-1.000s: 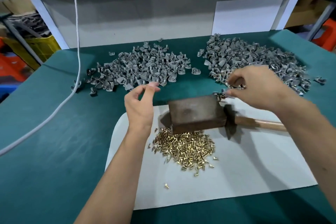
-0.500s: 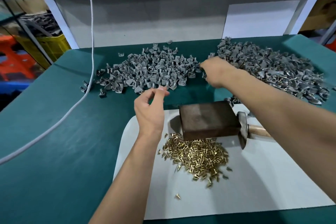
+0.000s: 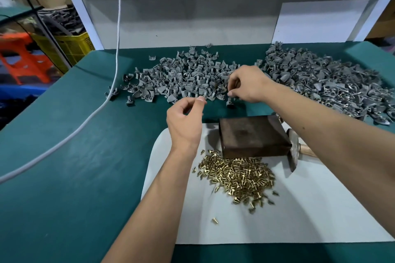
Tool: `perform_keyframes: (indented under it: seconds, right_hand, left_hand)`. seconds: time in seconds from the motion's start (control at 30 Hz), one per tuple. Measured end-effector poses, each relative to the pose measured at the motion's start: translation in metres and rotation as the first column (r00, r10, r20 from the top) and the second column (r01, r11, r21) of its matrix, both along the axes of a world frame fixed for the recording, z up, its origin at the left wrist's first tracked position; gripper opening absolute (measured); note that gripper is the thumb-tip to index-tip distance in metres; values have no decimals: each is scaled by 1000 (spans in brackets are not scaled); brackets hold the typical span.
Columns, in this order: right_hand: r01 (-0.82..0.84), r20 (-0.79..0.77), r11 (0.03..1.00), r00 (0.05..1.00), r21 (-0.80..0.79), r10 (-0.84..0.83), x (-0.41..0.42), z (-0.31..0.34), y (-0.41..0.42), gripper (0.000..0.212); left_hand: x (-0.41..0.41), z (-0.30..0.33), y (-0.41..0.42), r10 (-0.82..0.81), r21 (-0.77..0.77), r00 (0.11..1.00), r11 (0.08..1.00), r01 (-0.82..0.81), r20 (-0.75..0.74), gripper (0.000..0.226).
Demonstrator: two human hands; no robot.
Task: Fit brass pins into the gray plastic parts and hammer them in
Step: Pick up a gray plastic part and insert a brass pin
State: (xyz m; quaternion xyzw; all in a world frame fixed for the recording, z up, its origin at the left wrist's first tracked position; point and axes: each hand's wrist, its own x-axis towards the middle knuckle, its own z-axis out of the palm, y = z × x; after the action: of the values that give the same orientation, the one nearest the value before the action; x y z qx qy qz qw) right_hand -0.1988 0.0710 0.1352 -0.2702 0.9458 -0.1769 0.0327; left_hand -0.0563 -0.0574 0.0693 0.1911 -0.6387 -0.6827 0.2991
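Observation:
My right hand [image 3: 249,85] reaches over the right edge of the left pile of gray plastic parts [image 3: 181,79], fingers curled down and pinching one part there. A second, larger pile of gray parts [image 3: 320,79] lies to its right. My left hand [image 3: 184,121] hovers in front of the left pile with thumb and forefinger pressed together; anything between them is hidden. A heap of brass pins [image 3: 239,175] lies on the white mat [image 3: 277,220], in front of a dark metal block [image 3: 252,134]. The hammer [image 3: 292,151] lies beside the block, partly under my right forearm.
A white cord [image 3: 115,49] hangs down and trails left across the green table [image 3: 74,166]. One loose pin [image 3: 214,220] lies on the mat. A gray backboard closes the far side. A yellow crate [image 3: 68,47] and an orange stool [image 3: 23,60] stand off the table's left.
My right hand moved from beside the block near the right pile over to the left pile's edge and lowered its fingers into the parts. My left hand kept its pinch and barely moved.

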Motion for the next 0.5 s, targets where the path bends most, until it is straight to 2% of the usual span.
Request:
perform_keyframes:
  seconds: [0.07,0.13,0.2,0.27,0.4,0.47,0.5]
  right_hand:
    - [7,6,997,1000,-78,-7,8,5,0,4]
    - [10,93,965,996,-263,15,22,7,-4,8]
    - [-1,228,886,966,-464,121,41,6,-12,7]
    - [7,289,828,939,-561,187,55,4,-20,6]
    - [-9,221,833,962,-553,157,64,9,-24,10]
    - [-126,65,892,983,-433,171,70,13,-22,8]
    - [-227,20,920,969,-318,246,76,15,-22,7]
  left_hand:
    - [0,-1,-1,12,-3,1000,1000,-12,-6,13]
    - [1,1,-2,-43,6,998,999,43,-43,1]
    - [1,3,-2,-129,73,988,988,135,-87,16]
    - [2,5,-2,-165,199,977,961,190,-138,23]
    - [3,7,-3,-110,334,978,928,164,-175,22]
    - [2,5,-9,9,319,988,947,41,-154,20]
    - [1,4,-12,97,299,987,953,-54,-131,18]
